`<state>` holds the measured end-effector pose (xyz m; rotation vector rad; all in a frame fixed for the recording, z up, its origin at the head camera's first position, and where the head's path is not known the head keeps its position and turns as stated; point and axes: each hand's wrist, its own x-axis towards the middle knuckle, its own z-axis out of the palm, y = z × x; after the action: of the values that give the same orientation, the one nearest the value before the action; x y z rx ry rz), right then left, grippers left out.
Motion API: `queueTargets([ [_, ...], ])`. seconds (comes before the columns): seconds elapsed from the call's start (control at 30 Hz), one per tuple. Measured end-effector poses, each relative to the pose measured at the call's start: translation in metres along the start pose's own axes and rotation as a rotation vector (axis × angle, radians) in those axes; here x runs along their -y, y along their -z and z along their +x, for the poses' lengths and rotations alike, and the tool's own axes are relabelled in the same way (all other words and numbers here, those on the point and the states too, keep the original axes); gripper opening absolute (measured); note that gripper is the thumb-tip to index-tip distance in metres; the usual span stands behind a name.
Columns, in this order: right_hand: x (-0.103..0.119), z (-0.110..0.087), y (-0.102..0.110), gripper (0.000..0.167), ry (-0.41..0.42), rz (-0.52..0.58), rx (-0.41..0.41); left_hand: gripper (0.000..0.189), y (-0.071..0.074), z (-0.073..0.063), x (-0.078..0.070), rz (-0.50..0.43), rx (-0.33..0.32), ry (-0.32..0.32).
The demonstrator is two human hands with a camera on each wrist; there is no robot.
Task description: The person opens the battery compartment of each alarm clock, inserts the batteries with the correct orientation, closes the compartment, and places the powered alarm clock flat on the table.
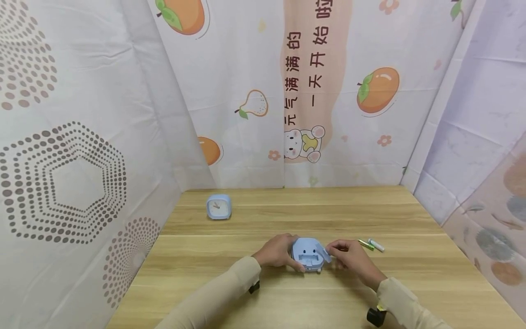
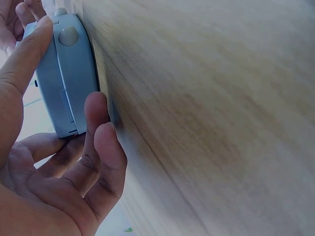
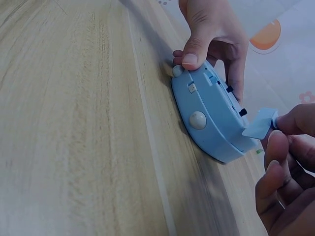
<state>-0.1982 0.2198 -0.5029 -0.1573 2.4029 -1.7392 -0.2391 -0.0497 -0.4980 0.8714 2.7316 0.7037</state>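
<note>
This looks like a makeshift booth, with printed curtains hung around three sides of a wood-grain table.

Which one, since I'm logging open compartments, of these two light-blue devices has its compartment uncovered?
The device held by the left hand, its compartment facing up, uncovered; the clock at back left shows its dial instead.

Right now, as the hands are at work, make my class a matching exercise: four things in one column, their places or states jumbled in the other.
1. Clock
2. Batteries
3. Cover
4. Left hand

A. pinched by the right hand
B. gripping the blue case
C. back left of the table
D. lying beyond the right hand

Pairs: 1-C, 2-D, 3-A, 4-B
</note>
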Motion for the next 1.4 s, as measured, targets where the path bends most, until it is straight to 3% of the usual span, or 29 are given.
queueTargets([
  [1.4,-0.024,-0.022,0.034,0.030,-0.104,-0.018,0.011,0.097,0.000,-0.004,-0.003,0.046,0.006,0.010],
])
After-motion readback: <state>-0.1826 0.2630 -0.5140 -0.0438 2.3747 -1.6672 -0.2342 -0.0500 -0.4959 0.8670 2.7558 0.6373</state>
